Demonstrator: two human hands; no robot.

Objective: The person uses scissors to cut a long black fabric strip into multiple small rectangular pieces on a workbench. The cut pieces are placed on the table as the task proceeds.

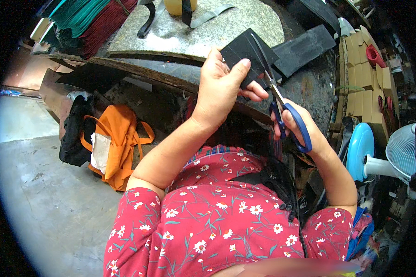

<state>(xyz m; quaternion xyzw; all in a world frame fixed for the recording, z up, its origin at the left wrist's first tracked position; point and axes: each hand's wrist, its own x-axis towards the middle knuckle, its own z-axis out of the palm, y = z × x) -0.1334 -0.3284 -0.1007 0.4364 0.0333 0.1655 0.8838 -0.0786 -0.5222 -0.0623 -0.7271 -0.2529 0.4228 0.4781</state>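
Observation:
My left hand (224, 87) grips a flat black sheet (238, 50) by its lower edge, thumb on top and fingers underneath. My right hand (300, 122) holds a pair of scissors (302, 129) with blue handles. The blades point up and away from me and lie across the right part of the sheet, slightly apart. Whether they have cut into it I cannot tell. Just beyond, to the right, a second black piece (305, 50) lies on the dark worktable (309, 94).
A pale stone slab (256, 23) on the table bears black and grey strips and a yellowish container (174, 6). Green and maroon stacks (85, 23) stand far left. An orange bag (120, 138) sits below left. Cardboard pieces (363, 83) and a fan (400, 152) are at right.

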